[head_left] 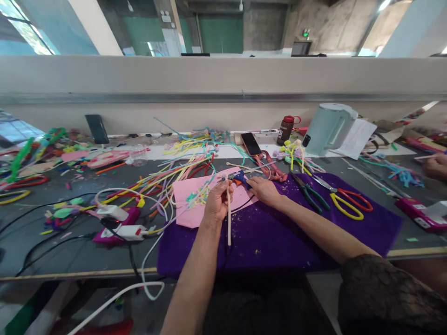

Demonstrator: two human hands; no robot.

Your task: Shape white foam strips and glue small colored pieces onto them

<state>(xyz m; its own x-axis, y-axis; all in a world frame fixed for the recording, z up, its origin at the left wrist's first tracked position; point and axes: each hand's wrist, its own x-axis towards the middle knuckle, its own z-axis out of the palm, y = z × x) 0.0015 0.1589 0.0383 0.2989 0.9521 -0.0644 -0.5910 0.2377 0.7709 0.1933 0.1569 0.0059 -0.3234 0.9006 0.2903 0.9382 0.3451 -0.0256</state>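
My left hand [218,203] is closed, with its fingers pinching a cream pipe cleaner [229,223] that hangs down over the purple cloth. My right hand [264,190] is wrapped around the handle of a blue glue gun [240,177] with an orange trigger. The gun's nozzle points left, close to the top of the pipe cleaner; whether they touch I cannot tell. Beneath both hands lies a pink sheet [185,216], with small green and yellow cut pieces [197,197] on it beside my left hand.
Pliers [310,193] and scissors [344,197] lie on the purple cloth [279,242] at right. Behind are a phone [250,144], a brown bottle [285,130] and a kettle [328,128]. Power strips [118,228] with cables stand left. Another person's hand [436,166] shows far right.
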